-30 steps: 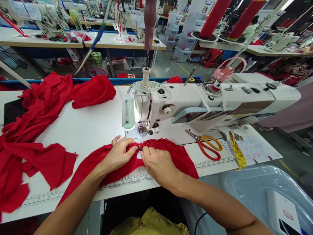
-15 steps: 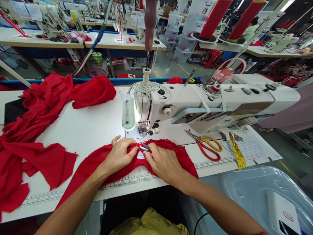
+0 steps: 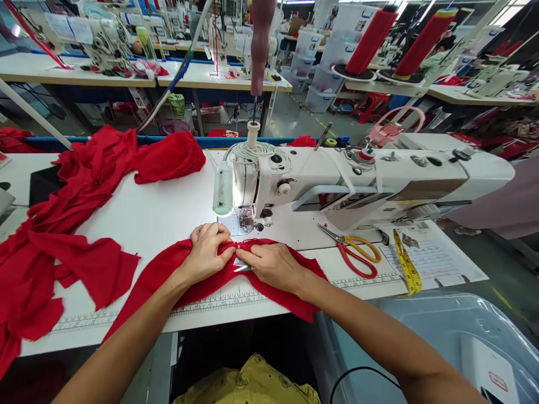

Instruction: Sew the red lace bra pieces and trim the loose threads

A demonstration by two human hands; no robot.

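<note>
A red lace-edged fabric piece [image 3: 168,269] lies on the white sewing table [image 3: 160,213] just in front of the sewing machine's needle area [image 3: 246,221]. My left hand [image 3: 208,252] presses its curled fingers onto the fabric's upper edge. My right hand [image 3: 273,264] rests on the fabric beside it, fingers closed around a small metal thread snip [image 3: 243,267] whose tip shows between the two hands. A small white label shows under the snip.
The white sewing machine [image 3: 357,174] spans the right half of the table. Orange-and-red scissors [image 3: 353,249] and a yellow tape measure [image 3: 406,264] lie on its right. Red fabric heaps [image 3: 76,196] cover the left. A clear plastic bin [image 3: 442,336] stands at lower right.
Both hands have shifted slightly towards the machine with the fabric. The right hand has lowered flat, and the snip now points left and lower than half a second ago.
</note>
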